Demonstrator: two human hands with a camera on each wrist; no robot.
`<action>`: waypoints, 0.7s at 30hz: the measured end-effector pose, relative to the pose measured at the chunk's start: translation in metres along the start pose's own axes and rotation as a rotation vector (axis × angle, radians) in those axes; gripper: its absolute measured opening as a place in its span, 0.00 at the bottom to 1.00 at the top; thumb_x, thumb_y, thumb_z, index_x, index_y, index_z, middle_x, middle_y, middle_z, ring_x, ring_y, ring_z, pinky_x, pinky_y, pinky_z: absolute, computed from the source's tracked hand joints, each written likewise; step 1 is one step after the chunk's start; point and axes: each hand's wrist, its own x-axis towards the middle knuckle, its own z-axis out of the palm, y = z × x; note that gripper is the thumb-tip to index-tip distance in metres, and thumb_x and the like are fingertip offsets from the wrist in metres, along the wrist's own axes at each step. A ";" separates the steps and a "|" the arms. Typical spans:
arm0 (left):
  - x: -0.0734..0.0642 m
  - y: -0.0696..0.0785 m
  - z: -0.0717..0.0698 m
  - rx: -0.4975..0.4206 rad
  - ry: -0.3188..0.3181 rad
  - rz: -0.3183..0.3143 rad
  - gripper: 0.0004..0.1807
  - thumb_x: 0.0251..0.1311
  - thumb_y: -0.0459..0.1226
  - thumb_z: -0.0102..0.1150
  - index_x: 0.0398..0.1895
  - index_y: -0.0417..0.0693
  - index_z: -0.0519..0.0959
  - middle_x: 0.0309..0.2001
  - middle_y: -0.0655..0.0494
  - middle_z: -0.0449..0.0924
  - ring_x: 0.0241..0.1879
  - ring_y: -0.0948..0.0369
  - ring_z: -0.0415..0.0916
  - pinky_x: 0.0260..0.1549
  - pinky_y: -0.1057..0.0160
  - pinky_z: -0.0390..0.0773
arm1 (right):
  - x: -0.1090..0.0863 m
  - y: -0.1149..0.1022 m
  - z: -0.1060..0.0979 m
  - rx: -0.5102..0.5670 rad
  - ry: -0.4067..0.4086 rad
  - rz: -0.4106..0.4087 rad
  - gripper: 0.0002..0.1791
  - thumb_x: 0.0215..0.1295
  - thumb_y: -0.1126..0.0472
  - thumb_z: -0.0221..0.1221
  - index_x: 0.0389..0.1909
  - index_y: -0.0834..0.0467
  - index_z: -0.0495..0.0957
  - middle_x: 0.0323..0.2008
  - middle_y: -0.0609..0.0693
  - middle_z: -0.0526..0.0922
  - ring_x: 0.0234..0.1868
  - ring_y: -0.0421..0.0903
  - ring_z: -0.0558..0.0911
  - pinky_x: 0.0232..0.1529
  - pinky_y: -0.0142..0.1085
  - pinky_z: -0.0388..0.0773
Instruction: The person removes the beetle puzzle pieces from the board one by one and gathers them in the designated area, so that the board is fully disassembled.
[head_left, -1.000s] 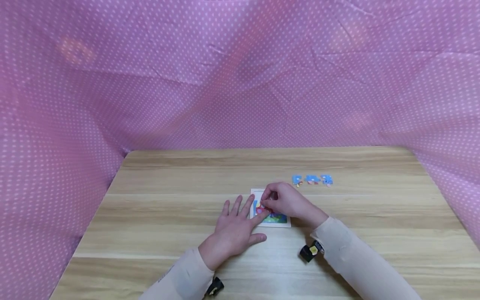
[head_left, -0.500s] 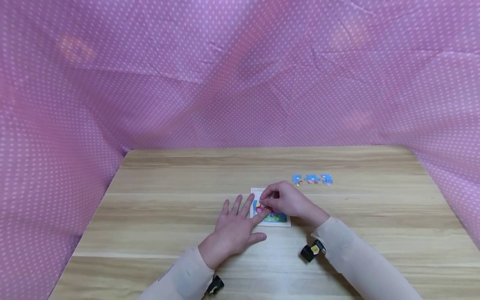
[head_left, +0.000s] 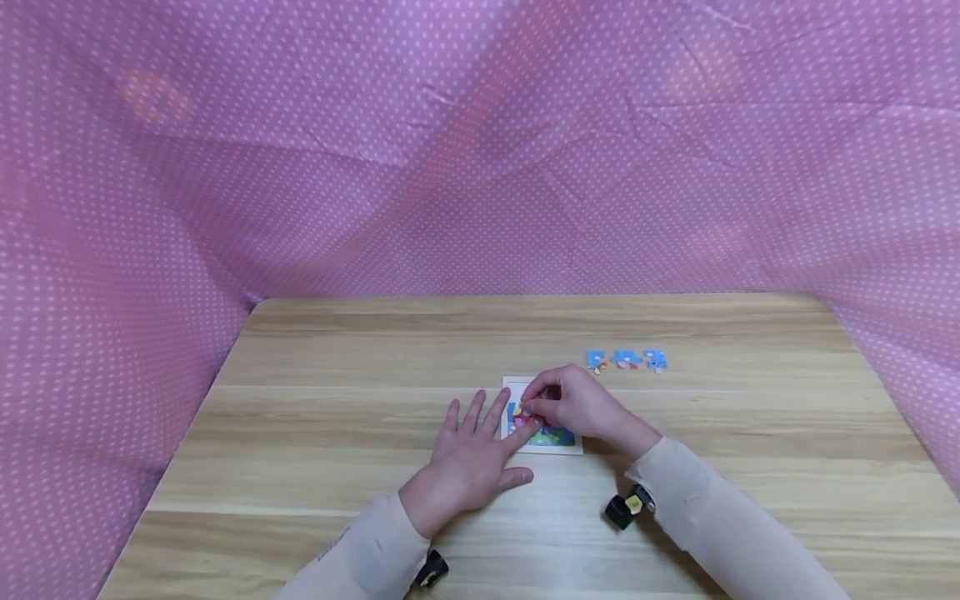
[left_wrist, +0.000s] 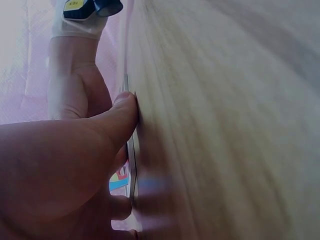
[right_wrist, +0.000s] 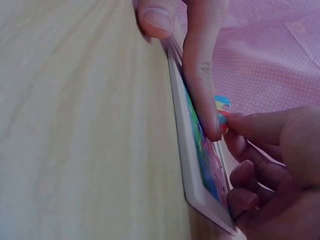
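A small white-framed jigsaw board [head_left: 542,451] with a colourful picture lies near the middle of the table. My left hand [head_left: 468,467] rests with spread fingers at its left side, the index finger stretched across the picture. Over the board, my right hand [head_left: 581,407] pinches a small puzzle piece between thumb and index finger. In the right wrist view that puzzle piece [right_wrist: 223,103] shows blue, yellow and red, tilted up from the board beside the left index fingertip. Both hands cover part of the picture.
Three loose blue puzzle pieces [head_left: 626,358] lie in a row behind the right hand. The wooden table [head_left: 337,350] is backed by a pink dotted cloth [head_left: 480,167]. Each wrist carries a small black camera, such as the right wrist camera [head_left: 621,510].
The right hand makes only slight movements at the board, still pinching the puzzle piece. The left hand stays in place.
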 end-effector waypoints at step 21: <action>0.000 -0.003 -0.001 -0.044 -0.005 0.011 0.38 0.76 0.69 0.45 0.86 0.84 0.51 0.90 0.50 0.35 0.88 0.38 0.39 0.84 0.31 0.43 | -0.008 0.003 -0.012 0.076 0.021 0.014 0.06 0.76 0.64 0.65 0.47 0.55 0.89 0.42 0.51 0.88 0.41 0.46 0.83 0.41 0.34 0.85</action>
